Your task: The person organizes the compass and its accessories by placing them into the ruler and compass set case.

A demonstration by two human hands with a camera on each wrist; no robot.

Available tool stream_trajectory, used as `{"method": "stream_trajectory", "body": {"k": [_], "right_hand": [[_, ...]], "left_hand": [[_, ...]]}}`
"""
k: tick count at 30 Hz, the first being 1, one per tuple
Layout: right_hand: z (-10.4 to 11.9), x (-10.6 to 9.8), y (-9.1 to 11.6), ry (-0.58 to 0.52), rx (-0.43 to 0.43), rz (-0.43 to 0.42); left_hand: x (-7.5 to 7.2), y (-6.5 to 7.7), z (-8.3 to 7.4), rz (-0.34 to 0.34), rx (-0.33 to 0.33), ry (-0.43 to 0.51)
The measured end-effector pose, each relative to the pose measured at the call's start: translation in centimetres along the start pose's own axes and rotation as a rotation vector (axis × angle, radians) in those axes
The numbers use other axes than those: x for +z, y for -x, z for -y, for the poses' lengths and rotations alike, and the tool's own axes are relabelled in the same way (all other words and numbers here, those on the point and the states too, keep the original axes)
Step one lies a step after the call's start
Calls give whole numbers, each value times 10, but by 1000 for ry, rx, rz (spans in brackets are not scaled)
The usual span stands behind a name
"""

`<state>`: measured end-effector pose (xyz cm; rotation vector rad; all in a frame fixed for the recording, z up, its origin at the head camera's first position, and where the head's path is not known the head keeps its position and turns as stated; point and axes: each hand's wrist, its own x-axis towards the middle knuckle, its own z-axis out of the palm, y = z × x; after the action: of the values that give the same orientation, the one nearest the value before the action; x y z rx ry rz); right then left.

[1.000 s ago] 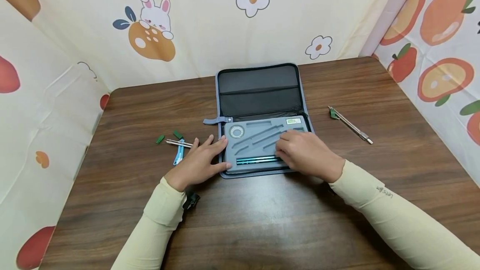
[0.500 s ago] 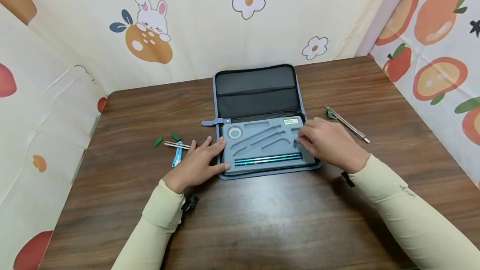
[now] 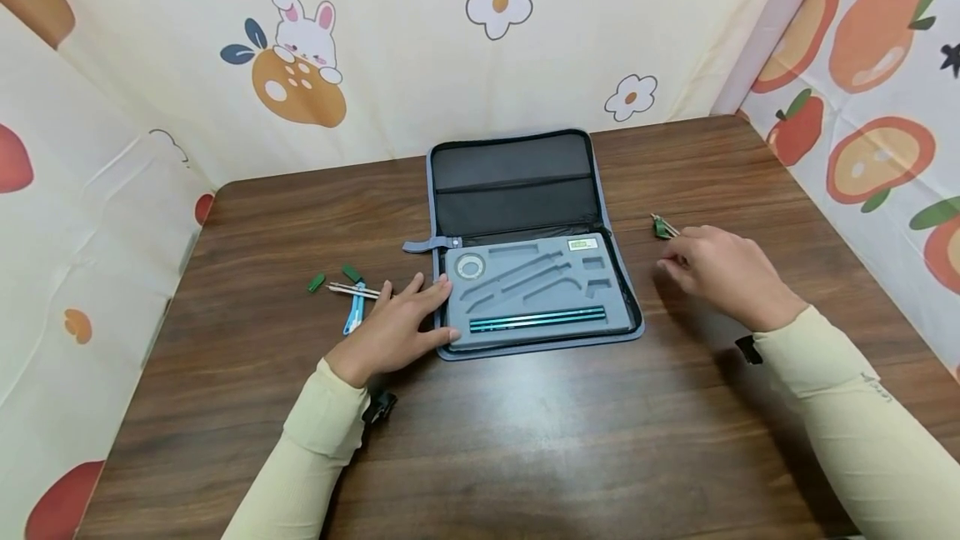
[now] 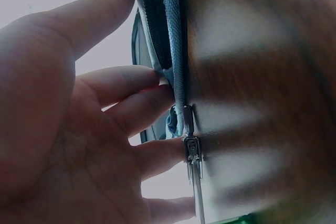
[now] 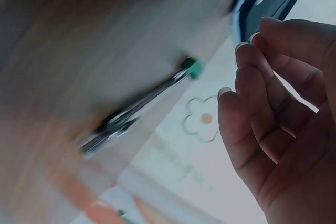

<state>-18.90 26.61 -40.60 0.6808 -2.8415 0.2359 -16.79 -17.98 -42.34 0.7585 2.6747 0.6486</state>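
Observation:
My left hand point(image 3: 397, 327), fingers spread, rests at the left edge of an open zip case point(image 3: 517, 161). Fitted in the case is a grey tray point(image 3: 540, 339) with shaped slots, two teal pencils point(image 3: 536, 320) and a pale ring point(image 3: 470, 266). My right hand point(image 3: 731, 273) is over the table right of the case, fingers loosely bent and holding nothing. Beneath it lies a metal compass with a green tip point(image 3: 662, 228), mostly hidden in the head view. The right wrist view shows this compass point(image 5: 149, 98) apart from the fingertips.
Left of the case, by my left fingers, lie another metal compass point(image 3: 348, 290), a light-blue cutter-like tool point(image 3: 354, 315) and two small green pieces point(image 3: 316, 282). A strap point(image 3: 431, 245) sticks out from the case's left side. Printed curtain point(image 3: 420, 65) closes off the table's back and sides.
My right hand has lifted away from the tray and moved right to above the compass, uncovering the tray's right-hand slots. The left hand has stayed at the case's edge.

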Motion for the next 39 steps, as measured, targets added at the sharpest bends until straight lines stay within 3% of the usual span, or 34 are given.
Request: {"method": "stream_trajectory", "body": {"k": [9, 16, 21, 25, 39], "right_hand": [[-31, 1, 6, -15, 150, 74], [-43, -1, 6, -2, 216, 75], [-48, 1, 7, -22, 267, 148], [-50, 3, 7, -40, 288, 188], [-55, 4, 5, -45, 289, 194]], "left_hand": [[1, -2, 0, -1, 2, 3], [0, -2, 1, -16, 9, 3], [0, 0, 1, -8, 5, 8], [0, 1, 2, -7, 5, 3], [1, -1, 2, -11, 12, -4]]}}
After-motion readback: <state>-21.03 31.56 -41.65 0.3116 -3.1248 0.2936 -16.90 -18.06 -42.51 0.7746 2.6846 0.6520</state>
